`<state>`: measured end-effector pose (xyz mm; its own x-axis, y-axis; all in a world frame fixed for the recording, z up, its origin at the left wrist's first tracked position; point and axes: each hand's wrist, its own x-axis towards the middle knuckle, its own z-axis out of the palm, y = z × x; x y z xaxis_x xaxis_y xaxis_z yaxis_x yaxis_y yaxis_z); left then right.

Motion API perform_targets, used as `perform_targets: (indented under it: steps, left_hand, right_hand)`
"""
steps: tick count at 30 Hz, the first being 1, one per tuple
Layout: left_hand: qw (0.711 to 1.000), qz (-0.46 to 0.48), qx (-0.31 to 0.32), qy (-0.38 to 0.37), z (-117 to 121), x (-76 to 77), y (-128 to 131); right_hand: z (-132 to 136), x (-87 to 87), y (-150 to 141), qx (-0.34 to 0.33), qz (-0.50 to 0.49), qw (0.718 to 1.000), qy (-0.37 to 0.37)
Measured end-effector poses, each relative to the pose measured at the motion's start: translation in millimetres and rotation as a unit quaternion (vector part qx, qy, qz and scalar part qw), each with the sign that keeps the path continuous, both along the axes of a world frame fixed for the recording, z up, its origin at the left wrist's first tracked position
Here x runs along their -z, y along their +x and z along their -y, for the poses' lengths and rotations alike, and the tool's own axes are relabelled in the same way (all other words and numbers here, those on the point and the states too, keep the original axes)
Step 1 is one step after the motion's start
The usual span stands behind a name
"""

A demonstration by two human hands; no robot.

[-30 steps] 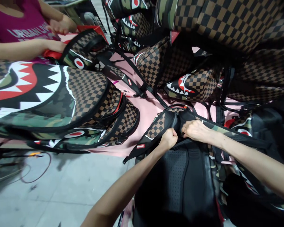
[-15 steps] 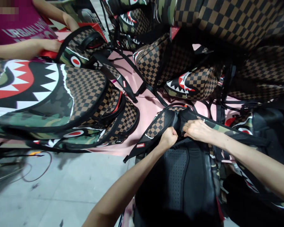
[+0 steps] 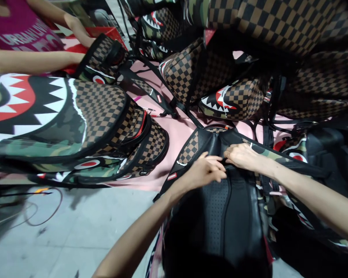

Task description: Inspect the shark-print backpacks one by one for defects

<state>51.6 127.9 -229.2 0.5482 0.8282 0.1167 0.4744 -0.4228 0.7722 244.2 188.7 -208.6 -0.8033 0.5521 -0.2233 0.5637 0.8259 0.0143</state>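
Note:
A black backpack [image 3: 240, 208] lies with its padded back panel up, its top pointing away from me. Its shoulder straps spread to both sides, one with a brown check patch [image 3: 189, 150], the other with a camouflage strip [image 3: 274, 156]. My right hand [image 3: 240, 156] pinches the black material at the top of the back panel, between the strap roots. Just left of it, my left hand [image 3: 207, 170] hovers over the panel with fingers loosely apart, holding nothing I can see. What lies beneath the right fingertips is hidden.
A large shark-mouth backpack [image 3: 101, 112] lies at left. More checked bags [image 3: 234, 101] pile up at the back and right. A co-worker's arm [image 3: 34, 61] reaches to another bag [image 3: 101, 58] at far left. Grey floor [image 3: 75, 231] shows below the pink table [image 3: 178, 135].
My left hand has loosened from a closed grip and its fingers have spread. The right hand stays at nearly the same spot. The co-worker's bag has shifted slightly right.

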Motion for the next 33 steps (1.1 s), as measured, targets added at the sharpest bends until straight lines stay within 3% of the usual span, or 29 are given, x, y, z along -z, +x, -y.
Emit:
perform_targets:
  steps: [1,5,9,12,18,21,26,33]
  left_hand:
    - [0.999,-0.015,0.001,0.038,1,1.0,-6]
    - [0.977,-0.154,-0.101,0.109,4,15.8,-22]
    - [0.952,-0.226,-0.086,0.186,26,14.8,-25]
    - [0.933,-0.205,-0.047,0.291,61,-6.5,-23]
    - [0.894,-0.116,0.041,0.430,130,-73.8,-10]
    - [0.869,-0.087,0.062,0.484,146,-89.0,-3]
    - [0.861,-0.069,0.053,0.501,153,-79.2,-1]
    - [0.852,-0.073,0.034,0.518,167,-70.7,-9]
  right_hand:
    - [0,-0.4,1,0.001,0.001,1.000,-0.002]
    - [1,-2.2,3,0.024,0.014,1.000,-0.009]
    - [15,-11.2,10,0.056,-0.021,0.998,-0.031]
    - [44,-32.7,21,0.074,-0.079,0.992,-0.061]
    - [111,-96.7,36,0.121,-0.153,0.976,-0.097]
    - [126,-111.3,36,0.144,-0.157,0.962,-0.173]
    - [134,-108.6,32,0.186,-0.156,0.939,-0.242]
    - [144,-107.3,15,0.153,-0.148,0.939,-0.269]
